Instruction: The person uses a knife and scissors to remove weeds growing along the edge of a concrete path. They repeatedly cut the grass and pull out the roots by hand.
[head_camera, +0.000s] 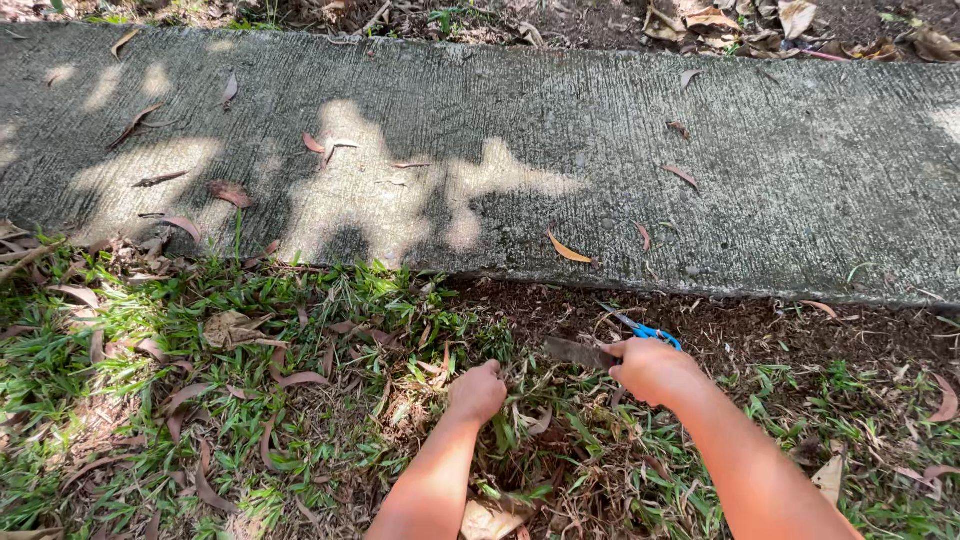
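My right hand (655, 370) grips a pair of scissors with blue handles (650, 332), the blades pointing left, low over the ground by a dark dry leaf (575, 352). My left hand (478, 392) is closed on a tuft of grass (505, 425) just left of the scissors. Both hands work at the bare soil strip along the edge of a concrete path (600, 150).
The grey concrete path runs across the upper half, with scattered dry leaves (567, 250) on it. Green grass mixed with brown leaves (230, 330) covers the left and bottom. Dark soil (780, 335) lies to the right along the path edge.
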